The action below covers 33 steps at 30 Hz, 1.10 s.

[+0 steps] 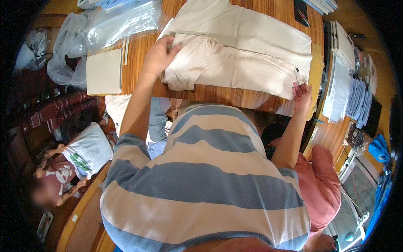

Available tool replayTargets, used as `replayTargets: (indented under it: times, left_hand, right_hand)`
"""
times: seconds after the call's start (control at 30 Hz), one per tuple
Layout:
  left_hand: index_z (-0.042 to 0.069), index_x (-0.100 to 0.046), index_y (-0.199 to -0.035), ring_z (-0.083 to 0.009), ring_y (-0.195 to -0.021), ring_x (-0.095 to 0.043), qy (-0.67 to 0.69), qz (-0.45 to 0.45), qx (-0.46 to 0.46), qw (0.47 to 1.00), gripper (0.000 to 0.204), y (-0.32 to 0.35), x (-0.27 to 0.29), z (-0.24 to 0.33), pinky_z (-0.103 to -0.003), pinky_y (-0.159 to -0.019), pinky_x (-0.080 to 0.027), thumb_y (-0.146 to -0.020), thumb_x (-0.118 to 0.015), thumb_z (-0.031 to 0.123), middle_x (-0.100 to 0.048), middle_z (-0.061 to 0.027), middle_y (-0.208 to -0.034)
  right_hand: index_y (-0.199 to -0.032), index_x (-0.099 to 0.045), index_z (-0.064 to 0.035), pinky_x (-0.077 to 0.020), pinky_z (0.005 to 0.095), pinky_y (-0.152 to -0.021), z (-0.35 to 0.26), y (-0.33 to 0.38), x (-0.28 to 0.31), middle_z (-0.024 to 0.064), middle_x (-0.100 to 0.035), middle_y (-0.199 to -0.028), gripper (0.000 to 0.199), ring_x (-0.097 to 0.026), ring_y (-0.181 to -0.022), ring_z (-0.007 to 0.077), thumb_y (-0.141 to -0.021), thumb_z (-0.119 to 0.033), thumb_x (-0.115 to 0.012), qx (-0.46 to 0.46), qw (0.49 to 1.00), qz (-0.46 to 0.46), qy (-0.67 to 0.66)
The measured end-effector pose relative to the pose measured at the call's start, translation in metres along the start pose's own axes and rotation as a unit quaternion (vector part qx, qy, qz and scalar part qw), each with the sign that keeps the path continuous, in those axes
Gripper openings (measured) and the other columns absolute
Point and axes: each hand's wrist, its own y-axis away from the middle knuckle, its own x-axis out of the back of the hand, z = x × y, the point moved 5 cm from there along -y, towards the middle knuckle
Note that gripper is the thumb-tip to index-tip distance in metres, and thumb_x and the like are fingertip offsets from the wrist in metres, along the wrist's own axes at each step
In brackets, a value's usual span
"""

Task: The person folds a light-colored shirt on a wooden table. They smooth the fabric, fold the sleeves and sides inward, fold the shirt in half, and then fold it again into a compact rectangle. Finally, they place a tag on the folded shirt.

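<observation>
A cream cloth garment [256,67] lies spread on the wooden table, its near part folded over toward the far side. At its left end, where the fabric is bunched and wrinkled, my left hand [160,55] holds the edge between thumb and fingers. My right hand [302,97] grips the near right corner, fingers curled at the hem beside a small dark tag [297,70]. A greyish flat strip [226,40] shows between the folded layer and the cloth beneath. What lies under the garment is hidden.
Left of the garment are a beige board [104,72] and clear plastic bags [121,25]. A dark phone-like object with a red-handled tool [303,17] lies far right. Folded blue clothes [357,101] are stacked rightward. One person sits close at right; another holds a white bag [90,149] at left.
</observation>
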Motion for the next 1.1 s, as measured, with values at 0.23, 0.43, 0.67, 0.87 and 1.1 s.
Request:
replayTargets:
  times: [0.23,0.43,0.67,0.87,1.1]
  left_hand:
    - [0.005,-0.065,-0.135,-0.0376,-0.142,-0.051,0.032,0.021,-0.272,0.962,0.040,-0.018,-0.078,0.088,-0.050,-0.119,-0.041,-0.099,-0.066,0.023,-0.060,-0.0158,-0.147]
    - [0.009,-0.063,-0.140,-0.0307,-0.142,-0.053,-0.012,-0.003,-0.306,0.952,0.043,-0.037,-0.119,0.106,-0.049,-0.120,-0.041,-0.098,-0.066,0.017,-0.062,-0.0123,-0.146]
    - [0.014,-0.072,-0.130,-0.0293,-0.111,-0.069,0.010,0.077,-0.274,0.959,0.041,-0.053,-0.118,0.100,-0.042,-0.100,-0.053,-0.092,-0.077,0.029,-0.076,-0.0104,-0.118]
    - [0.013,-0.075,-0.122,-0.0277,-0.107,-0.070,0.015,0.087,-0.284,0.955,0.036,-0.061,-0.123,0.094,-0.041,-0.097,-0.054,-0.091,-0.078,0.031,-0.077,-0.0081,-0.115]
    - [0.014,-0.075,-0.124,-0.0276,-0.127,-0.063,0.025,0.038,-0.312,0.949,0.036,-0.047,-0.105,0.095,-0.048,-0.111,-0.046,-0.093,-0.076,0.032,-0.073,-0.0062,-0.129]
  right_hand:
    - [-0.113,-0.072,-0.0012,-0.0556,0.0392,-0.094,-0.018,0.119,-0.171,0.0129,-0.073,-0.110,0.023,-0.070,-0.104,0.0237,-0.093,-0.012,-0.072,0.342,0.861,-0.234,0.296]
    - [-0.113,-0.072,-0.0057,-0.0527,0.0468,-0.095,0.022,0.124,-0.294,0.0163,-0.072,-0.110,0.032,-0.066,-0.106,0.0385,-0.087,-0.024,-0.079,0.513,0.642,-0.329,0.466]
    - [-0.105,-0.074,-0.0054,-0.0519,0.0490,-0.094,-0.024,0.036,-0.181,0.0172,-0.074,-0.102,0.034,-0.068,-0.101,0.0387,-0.087,-0.033,-0.080,0.475,0.591,-0.400,0.514]
    - [-0.104,-0.075,-0.0039,-0.0518,0.0520,-0.091,-0.053,-0.061,-0.036,0.0232,-0.073,-0.100,0.033,-0.068,-0.099,0.0403,-0.092,-0.035,-0.077,0.134,0.819,-0.005,0.558]
    - [-0.114,-0.066,-0.0019,-0.0509,0.0521,-0.092,-0.060,0.024,-0.079,0.0217,-0.068,-0.113,0.027,-0.064,-0.103,0.0413,-0.090,-0.013,-0.069,0.561,0.596,0.213,0.534]
